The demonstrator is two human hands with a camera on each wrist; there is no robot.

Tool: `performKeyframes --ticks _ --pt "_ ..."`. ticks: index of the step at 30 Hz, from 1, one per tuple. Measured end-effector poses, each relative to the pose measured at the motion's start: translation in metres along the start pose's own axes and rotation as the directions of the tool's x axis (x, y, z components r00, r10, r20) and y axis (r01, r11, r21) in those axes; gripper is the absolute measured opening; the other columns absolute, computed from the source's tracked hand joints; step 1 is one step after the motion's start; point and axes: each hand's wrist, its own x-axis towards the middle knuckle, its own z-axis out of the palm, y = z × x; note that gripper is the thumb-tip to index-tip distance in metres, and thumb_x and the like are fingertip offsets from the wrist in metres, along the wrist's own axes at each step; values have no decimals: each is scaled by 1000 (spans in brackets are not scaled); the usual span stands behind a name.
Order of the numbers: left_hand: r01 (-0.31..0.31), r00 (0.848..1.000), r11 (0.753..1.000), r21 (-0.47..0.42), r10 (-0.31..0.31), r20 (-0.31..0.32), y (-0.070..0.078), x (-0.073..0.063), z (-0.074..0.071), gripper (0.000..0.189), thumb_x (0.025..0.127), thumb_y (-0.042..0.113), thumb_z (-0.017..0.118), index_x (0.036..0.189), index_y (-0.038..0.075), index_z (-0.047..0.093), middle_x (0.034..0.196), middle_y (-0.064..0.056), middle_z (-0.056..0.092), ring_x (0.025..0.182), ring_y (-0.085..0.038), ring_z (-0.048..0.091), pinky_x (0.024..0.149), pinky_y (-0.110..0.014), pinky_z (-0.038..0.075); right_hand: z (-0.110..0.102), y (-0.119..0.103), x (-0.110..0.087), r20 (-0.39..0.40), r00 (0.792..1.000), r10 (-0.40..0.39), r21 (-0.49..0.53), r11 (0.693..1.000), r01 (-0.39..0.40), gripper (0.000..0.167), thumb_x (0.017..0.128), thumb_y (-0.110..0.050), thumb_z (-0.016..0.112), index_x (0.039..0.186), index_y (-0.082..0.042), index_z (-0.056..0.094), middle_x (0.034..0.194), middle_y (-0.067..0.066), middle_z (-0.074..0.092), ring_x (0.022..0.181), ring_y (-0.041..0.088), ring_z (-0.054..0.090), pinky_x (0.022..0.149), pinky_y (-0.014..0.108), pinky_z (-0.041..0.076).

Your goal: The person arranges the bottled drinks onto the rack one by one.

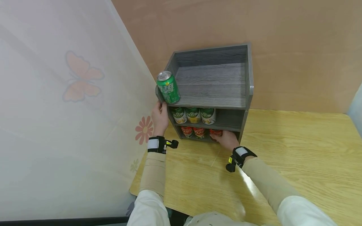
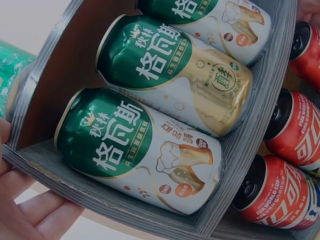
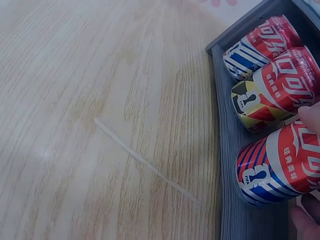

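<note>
A grey wood-grain three-tier shelf [image 1: 212, 86] stands on the table. My left hand [image 1: 160, 118] grips its left side panel, beside the middle tier. On the bottom tier my right hand [image 1: 228, 140] holds a red cola can [image 3: 270, 167] at the right, thumb on one side and fingers on the other. Two more red cola cans [image 1: 199, 132] stand side by side to its left. The middle tier bears three green-topped drink cans [image 2: 140, 150] in a row from the left. A green soda can [image 1: 169, 88] stands at the left front of the top tier.
The light wooden table [image 1: 297, 150] extends to the right and front of the shelf. A pale curtain-like sheet [image 1: 93, 131] with a butterfly and flowers hangs close on the left. Behind the shelf rises a brown backdrop [image 1: 198, 25].
</note>
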Motion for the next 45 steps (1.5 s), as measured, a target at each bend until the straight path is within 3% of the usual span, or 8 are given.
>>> performKeyframes --ticks 7,12,17,22,26,28,42,45 --pt "-2 1000 1000 3 2 -2 1 -1 0 37 110 26 43 127 2 66 129 -14 65 122 -24 60 100 -42 50 -5 1 -9 -25 999 45 49 998 -44 88 98 -55 60 158 -1 25 144 30 46 120 47 54 95 58 46" --pt "-12 1000 1000 0 12 -9 0 -2 0 36 110 25 43 127 3 66 129 -14 66 122 -25 60 100 -42 50 -10 -1 -15 -19 999 41 76 996 -40 77 104 -55 49 155 0 32 142 30 48 124 48 52 98 60 44" --pt "-6 1000 1000 10 6 -10 -3 -2 1 38 111 28 43 129 4 66 131 -12 65 124 -24 59 101 -42 49 -17 -8 -19 42 995 89 76 993 -92 73 107 -57 36 146 3 48 129 28 58 111 43 59 88 56 47" --pt "2 1000 1000 10 -2 -12 -3 -2 1 39 111 28 42 131 5 65 133 -12 64 125 -24 58 102 -42 49 -22 -12 -19 96 987 132 43 990 -136 68 106 -59 34 117 2 62 90 16 60 79 30 56 71 44 42" --pt "1 1000 1000 16 0 -14 -2 -2 1 37 110 27 43 128 4 66 131 -13 65 124 -25 59 101 -42 49 -21 -13 -18 113 983 142 21 989 -145 62 105 -61 35 81 -7 55 65 4 44 61 24 45 62 39 36" --pt "-1 1000 1000 20 1 -16 -2 -2 1 36 110 26 43 126 3 66 130 -13 65 124 -24 59 101 -42 49 -19 -12 -17 111 983 144 19 989 -147 62 105 -63 35 72 -12 48 60 1 38 56 22 40 60 38 34" --pt "3 1000 1000 9 -3 -12 -3 -2 1 38 111 28 42 132 6 65 131 -13 65 124 -24 59 100 -41 50 -11 -19 -11 127 983 134 30 990 -139 63 105 -63 35 64 -16 41 55 -3 30 49 16 29 52 33 26" --pt "4 1000 1000 11 -3 -10 -3 -2 1 38 111 28 42 132 6 65 132 -12 65 124 -24 59 101 -41 50 -10 -21 -10 130 983 127 36 990 -133 63 105 -62 35 73 -11 49 59 -1 33 52 17 34 54 35 29"
